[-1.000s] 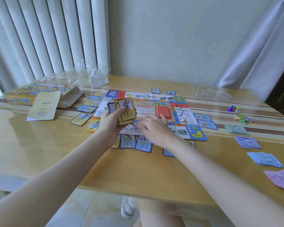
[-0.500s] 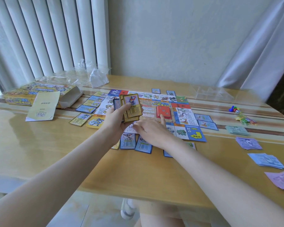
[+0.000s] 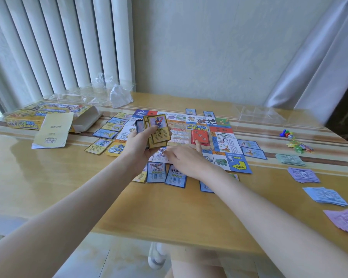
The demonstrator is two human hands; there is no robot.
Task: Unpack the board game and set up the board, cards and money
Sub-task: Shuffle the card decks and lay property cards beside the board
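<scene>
Head view: my left hand (image 3: 139, 146) is gripping a fan of cards (image 3: 156, 130) above the board (image 3: 225, 149) — faces up for sorting — while my right hand (image 3: 186, 160), fingers (image 3: 198, 146) straight, is pressing flat on the board; money stacks (image 3: 324, 195) are lying along the tabletop (image 3: 48, 177) at my right.

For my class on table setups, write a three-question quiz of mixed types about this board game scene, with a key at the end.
1. True or false: the left hand holds a fan of cards above the board.
2. Multiple choice: where does the red card deck lie? A) in the game box B) in the middle of the board C) beside the money piles
3. Fill in: the folded yellow leaflet leans against the game ____.

Key:
1. True.
2. B. The right hand points an extended finger at its near edge.
3. Box.
</scene>
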